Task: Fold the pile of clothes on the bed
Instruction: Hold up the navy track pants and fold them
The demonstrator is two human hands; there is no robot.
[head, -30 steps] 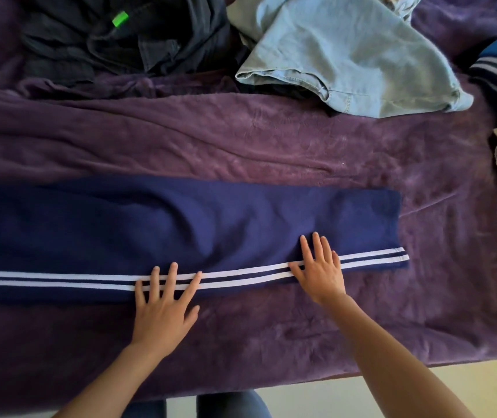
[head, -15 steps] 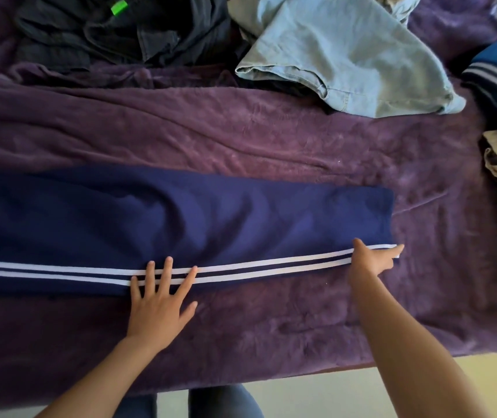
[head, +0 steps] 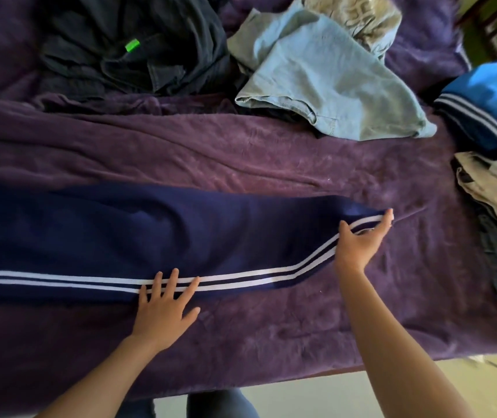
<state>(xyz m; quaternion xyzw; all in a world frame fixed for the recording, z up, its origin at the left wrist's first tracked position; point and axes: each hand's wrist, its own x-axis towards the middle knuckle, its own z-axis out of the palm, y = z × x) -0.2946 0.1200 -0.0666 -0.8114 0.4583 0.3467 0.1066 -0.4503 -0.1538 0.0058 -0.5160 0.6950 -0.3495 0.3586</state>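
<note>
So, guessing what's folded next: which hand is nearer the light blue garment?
Right. The right hand grips the cuff of the navy trousers, apart from the light blue garment on its near side; the left hand rests on the stripes, farther left and nearer the person.

Your navy, white-striped track pants lie lengthwise across the bed, cuff end raised. The unfolded pile sits behind.

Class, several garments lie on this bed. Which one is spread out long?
The navy trousers with white side stripes; the black garment and pale blue garment lie crumpled farther back.
</note>
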